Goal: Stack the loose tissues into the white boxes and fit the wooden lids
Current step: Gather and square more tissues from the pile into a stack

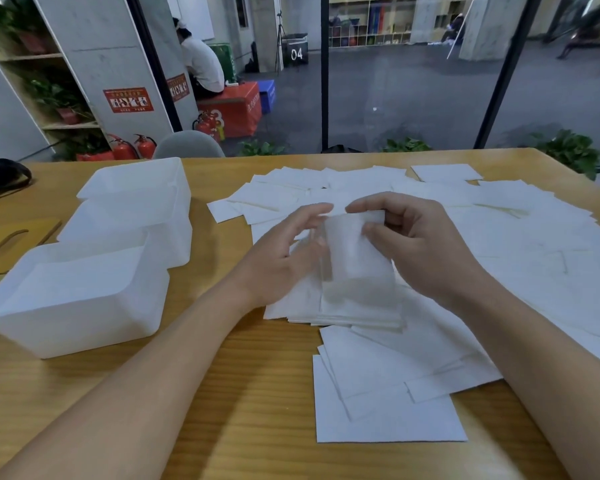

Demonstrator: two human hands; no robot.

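Observation:
Loose white tissues lie spread over the right half of the wooden table. My right hand pinches one blurred tissue by its top edge and holds it above a small neat stack of tissues. My left hand is beside that tissue with fingers spread, touching its left edge. Three white boxes stand in a row at the left: near, middle, far. All three stand without lids. A wooden lid with a slot lies flat at the far left.
A black bag sits at the table's far left corner. A grey chair back stands behind the table. Beyond the glass are plants, red fire extinguishers and a seated person.

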